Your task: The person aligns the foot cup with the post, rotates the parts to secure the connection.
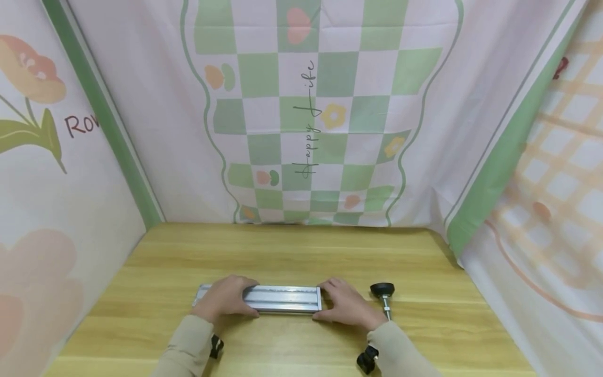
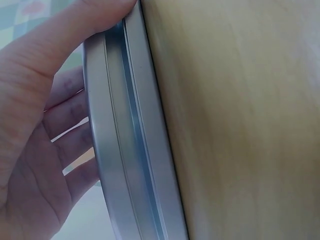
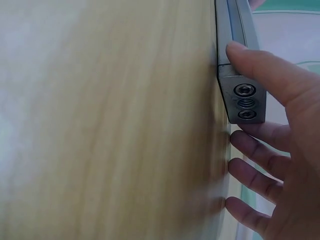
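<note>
Metal bar [image 1: 282,298] held between left hand [image 1: 226,298] and right hand [image 1: 346,306]

In the head view, the metal bar is seen at the lower centre of the frame, set crosswise over the bench [image 1: 301,256]. It is grasped by the left hand a little inward of its left end, with the thumb placed at the near edge and the fingers bent over the far edge. Its right end is pinched by the right hand, the thumb being set at the near corner and the forefinger at the far one. The middle stretch is uncovered between the hands. Whether the underside is supported by the bench cannot be told.

By the left wrist view, a long groove [image 2: 135,125] is shown along the bar's side, and four fingers [image 2: 67,115] are seen with their tips hidden behind the bar. By the right wrist view alone, the end plate [image 3: 232,102] is shown face-on, fitted with two screws [image 3: 245,90] and a threaded hole [image 3: 246,103] between them; the lower fingers are stretched past the plate, clear of it.

Only in the head view is a metal rod [image 1: 387,308] with a round black cap [image 1: 382,289] shown, at the lower right, partly hidden by the right sleeve [image 1: 398,348]. The upper centre is filled by a checked cloth [image 1: 306,115].
</note>
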